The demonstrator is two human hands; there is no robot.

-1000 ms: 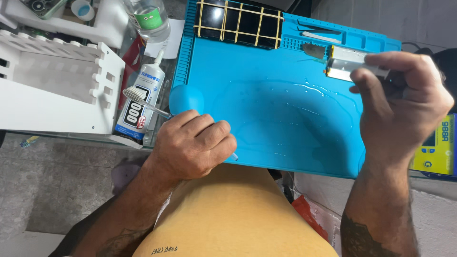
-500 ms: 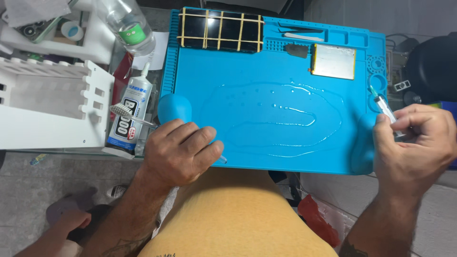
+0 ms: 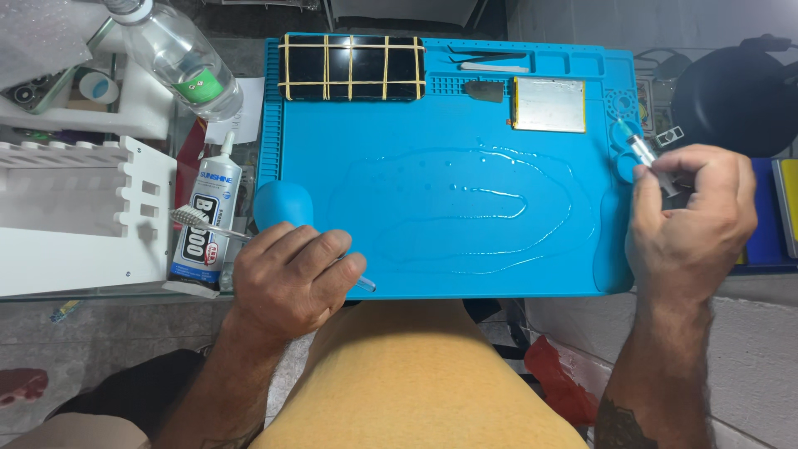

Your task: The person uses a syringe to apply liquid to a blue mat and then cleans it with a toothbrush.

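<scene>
My left hand rests on the near left edge of the blue silicone mat, fingers curled over a clear-handled toothbrush whose bristles point left. At the mat's right edge my right hand pinches a small clear syringe-like tube, tip pointing up and left. A dark phone bound with yellow rubber bands lies at the mat's far left. A flat silver battery pack lies at the far right. A thin ring of liquid glistens on the mat's middle.
A glue tube lies left of the mat beside a white slotted rack. A clear bottle lies above it. Tweezers sit in the mat's top tray. A black round object stands at the far right.
My right hand held the silver battery pack a second ago; the pack now lies on the mat and that hand holds the small tube. My left hand stayed put.
</scene>
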